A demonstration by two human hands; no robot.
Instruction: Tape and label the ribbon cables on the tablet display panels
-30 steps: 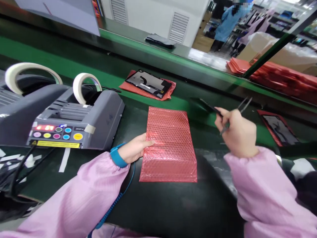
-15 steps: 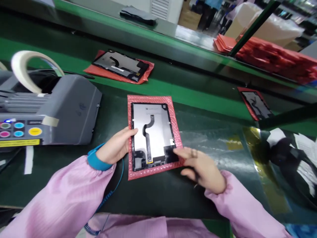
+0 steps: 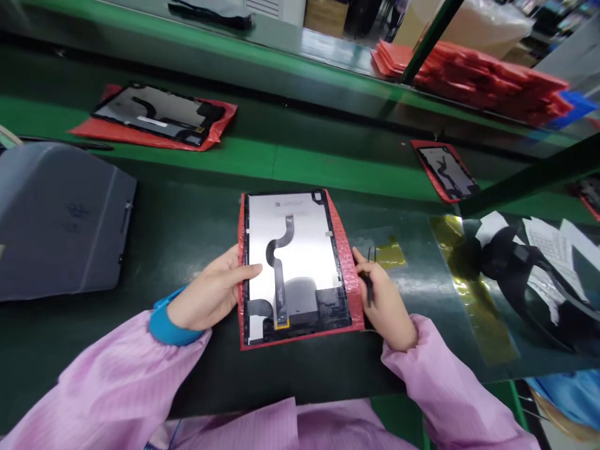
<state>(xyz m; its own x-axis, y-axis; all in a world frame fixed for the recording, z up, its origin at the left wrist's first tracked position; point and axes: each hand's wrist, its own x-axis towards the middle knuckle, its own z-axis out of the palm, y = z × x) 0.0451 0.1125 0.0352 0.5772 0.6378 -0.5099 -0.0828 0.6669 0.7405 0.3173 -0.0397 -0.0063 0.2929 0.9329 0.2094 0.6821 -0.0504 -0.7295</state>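
A tablet screen panel [image 3: 307,256], silvery back up with a dark curved flex cable [image 3: 280,284], lies on a red bubble-wrap bag [image 3: 347,269]. My left hand [image 3: 213,290] grips the left edge of panel and bag, its thumb on the panel's face and its other fingers hidden beneath. A blue wrist strap [image 3: 173,322] circles that wrist. At the bag's right edge is my right hand [image 3: 387,300], its fingers closed around dark tweezers [image 3: 369,284] whose tips point up and away. Whether this hand also pinches the bag I cannot tell.
A grey machine [image 3: 65,219] stands at left. Another panel on a red bag [image 3: 159,115] lies behind, with one more panel [image 3: 447,169] at back right. Amber tape [image 3: 473,294], papers and a black strap-like item [image 3: 510,256] are at right. Red bags [image 3: 487,75] lie on the shelf.
My view has swung right, shifting the surroundings left. My right hand has moved from the panel's lower right corner to the bag's right edge, and the tweezers now show. My left hand keeps its grip.
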